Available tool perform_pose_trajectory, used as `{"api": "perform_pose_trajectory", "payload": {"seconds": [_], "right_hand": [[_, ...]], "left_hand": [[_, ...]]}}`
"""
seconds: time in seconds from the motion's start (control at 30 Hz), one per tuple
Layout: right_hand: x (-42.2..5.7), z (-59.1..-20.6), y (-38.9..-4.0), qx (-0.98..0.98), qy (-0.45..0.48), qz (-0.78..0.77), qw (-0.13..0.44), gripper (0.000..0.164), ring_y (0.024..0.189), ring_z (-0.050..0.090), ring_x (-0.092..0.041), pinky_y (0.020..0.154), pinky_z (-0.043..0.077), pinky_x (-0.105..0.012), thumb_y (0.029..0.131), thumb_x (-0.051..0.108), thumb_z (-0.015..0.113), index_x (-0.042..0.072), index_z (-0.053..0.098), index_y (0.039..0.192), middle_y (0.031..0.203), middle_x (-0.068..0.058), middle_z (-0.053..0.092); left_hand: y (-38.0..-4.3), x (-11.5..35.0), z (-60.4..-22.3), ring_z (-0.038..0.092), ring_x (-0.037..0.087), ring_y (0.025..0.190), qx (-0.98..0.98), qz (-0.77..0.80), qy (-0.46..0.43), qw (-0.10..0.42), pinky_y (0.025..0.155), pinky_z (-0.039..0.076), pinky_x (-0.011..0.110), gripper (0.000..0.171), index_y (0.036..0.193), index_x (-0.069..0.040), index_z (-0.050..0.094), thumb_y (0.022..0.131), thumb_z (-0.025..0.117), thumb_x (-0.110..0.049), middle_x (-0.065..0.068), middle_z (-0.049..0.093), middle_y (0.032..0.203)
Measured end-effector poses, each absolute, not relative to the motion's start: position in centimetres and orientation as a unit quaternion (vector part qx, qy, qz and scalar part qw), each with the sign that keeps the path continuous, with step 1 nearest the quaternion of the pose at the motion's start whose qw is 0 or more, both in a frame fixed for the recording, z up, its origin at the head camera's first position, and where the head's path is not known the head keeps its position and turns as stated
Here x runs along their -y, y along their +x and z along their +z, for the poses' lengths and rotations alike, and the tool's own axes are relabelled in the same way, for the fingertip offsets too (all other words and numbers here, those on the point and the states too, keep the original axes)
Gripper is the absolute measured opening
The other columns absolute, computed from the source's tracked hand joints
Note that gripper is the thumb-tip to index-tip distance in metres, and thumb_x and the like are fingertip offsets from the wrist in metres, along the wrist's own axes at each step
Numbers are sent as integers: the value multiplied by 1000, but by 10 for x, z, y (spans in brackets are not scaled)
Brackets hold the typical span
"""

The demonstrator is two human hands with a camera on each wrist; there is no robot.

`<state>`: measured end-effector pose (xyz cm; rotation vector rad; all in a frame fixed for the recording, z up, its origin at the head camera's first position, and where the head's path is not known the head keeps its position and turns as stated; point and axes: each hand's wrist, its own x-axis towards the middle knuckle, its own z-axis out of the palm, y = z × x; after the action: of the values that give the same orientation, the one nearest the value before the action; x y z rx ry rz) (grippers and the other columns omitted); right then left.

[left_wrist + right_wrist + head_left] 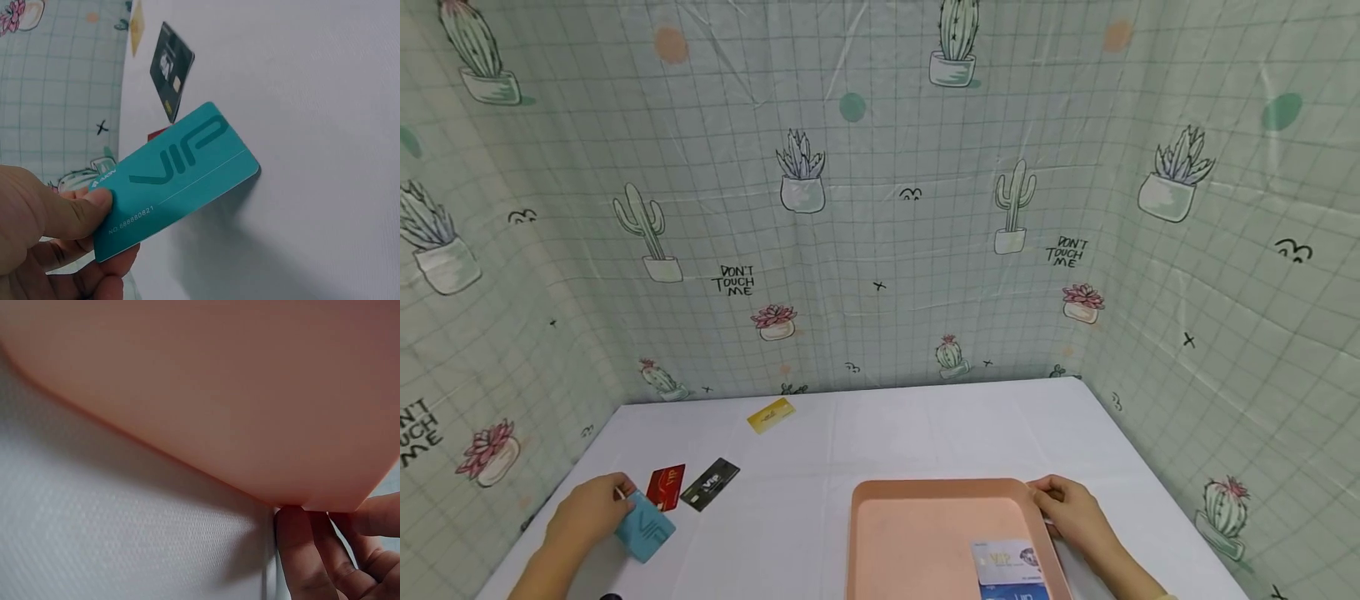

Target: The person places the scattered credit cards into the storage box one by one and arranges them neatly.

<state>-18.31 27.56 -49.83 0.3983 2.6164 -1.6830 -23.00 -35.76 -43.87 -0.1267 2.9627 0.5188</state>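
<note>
My left hand (586, 510) pinches a teal VIP card (181, 178) by one end, thumb on its printed face and fingers behind. The card is tilted above the white table and casts a shadow there. Just beyond it lie a red VIP card (667, 487) and a black VIP card (711, 484). At the far right corner of a pink tray (925, 521), my right hand (1075, 512) holds the rim between thumb and fingers. From the right wrist view, the fingers (300, 550) sit at the tray's corner. Inside the tray are a silver VIP card (1006, 563) and a blue card (1015, 592).
A yellow card (771, 415) lies near the back edge of the white table (790, 517). Cloth walls (880, 250) with cactus prints rise behind and on both sides. A small dark object (612, 597) shows at the bottom edge of the head view.
</note>
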Motion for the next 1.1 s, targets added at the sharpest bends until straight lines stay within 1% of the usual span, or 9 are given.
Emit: {"api": "perform_pose_trajectory", "payload": {"seconds": [0.2,0.37,0.53,0.63,0.73,0.9,1.1], "right_hand": [[-276,-498,-185,-838,124,-531,0,22,83,68,-15,64,59,-31,102,9,58,-8,68,112,107,-17,75],[-275,-498,-188,-844,122,-522,0,23,81,67,-14,63,58,-29,102,12,60,-6,69,112,107,-15,75],[-275,-498,-188,-843,125,-523,5,23,82,68,-14,63,58,-30,102,12,60,-7,68,113,107,-17,75],[-274,-498,-187,-841,125,-526,4,24,84,69,-16,65,59,-31,103,12,59,-7,68,114,109,-19,75],[-274,-497,-186,-839,125,-529,4,24,86,70,-17,66,59,-31,103,12,59,-7,68,114,110,-19,75],[-274,-495,-185,-840,124,-528,2,23,85,69,-16,65,59,-31,103,12,59,-7,68,113,110,-19,75],[-276,-495,-186,-840,123,-529,-1,23,84,69,-16,64,59,-30,103,11,59,-8,68,113,109,-18,75]], "left_hand": [[-228,346,-436,54,22,74,-983,179,-27,29,61,43,35,11,99,1,62,95,66,-9,10,63,85],[-229,331,-426,55,21,69,-980,197,-20,-6,58,41,34,9,99,0,60,96,64,-7,11,65,85],[-233,318,-417,57,23,72,-980,197,-9,-29,58,43,35,12,100,3,62,95,65,-6,16,68,89],[-234,311,-413,58,24,74,-980,197,-6,-31,60,46,38,13,102,4,63,94,67,-7,17,68,89],[-236,304,-410,59,25,75,-979,199,-3,-37,62,49,41,14,102,3,63,94,67,-8,15,68,88],[-238,291,-407,62,25,78,-975,220,10,-42,66,51,45,15,104,4,64,94,65,-7,14,69,89],[-240,270,-400,63,24,80,-968,247,17,-38,69,53,44,18,105,4,67,91,64,-8,13,71,91]]}}
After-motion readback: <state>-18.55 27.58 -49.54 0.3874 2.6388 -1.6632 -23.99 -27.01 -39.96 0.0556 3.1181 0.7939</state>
